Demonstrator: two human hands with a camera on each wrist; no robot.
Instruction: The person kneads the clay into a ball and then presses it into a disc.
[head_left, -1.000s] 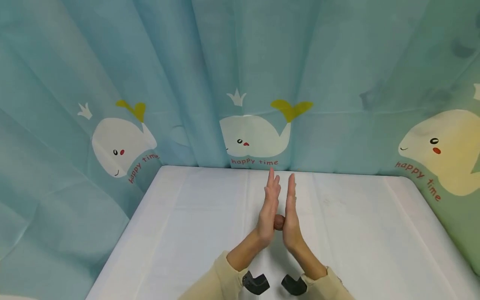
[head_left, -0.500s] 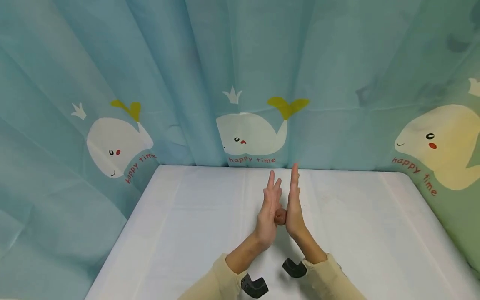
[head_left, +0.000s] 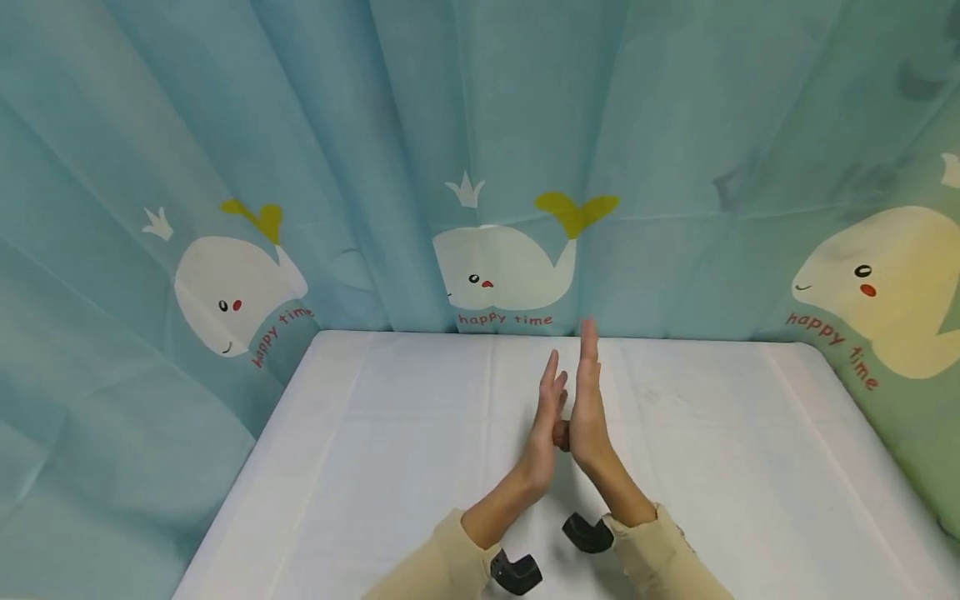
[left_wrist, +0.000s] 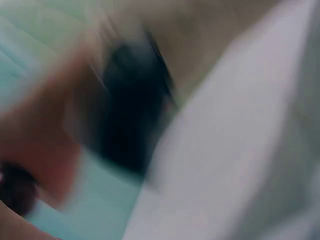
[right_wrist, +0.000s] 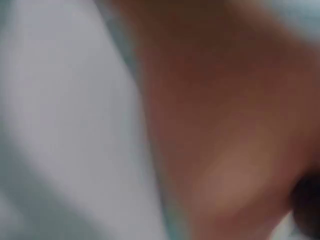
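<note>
Between my two palms sits a small brown ball that looks like modelling clay. My left hand presses it from the left, its fingers straight and pointing away from me. From the other side the palm of my right hand bears on it, fingers also straight. The right fingertips reach farther forward than the left ones. Both hands cover part of the ball. In the left wrist view the ball is a dark blur at the lower left; the right wrist view has the ball at its right edge, blurred too.
A white-covered table lies beneath the hands. Behind and beside it hangs a blue-green curtain printed with whales. Black curved pieces are at both wrists, by the beige sleeves.
The palms rub against each other: over the last second the right hand has slid forward relative to the left, with the ball staying between them. The left hand has shifted slightly right.
</note>
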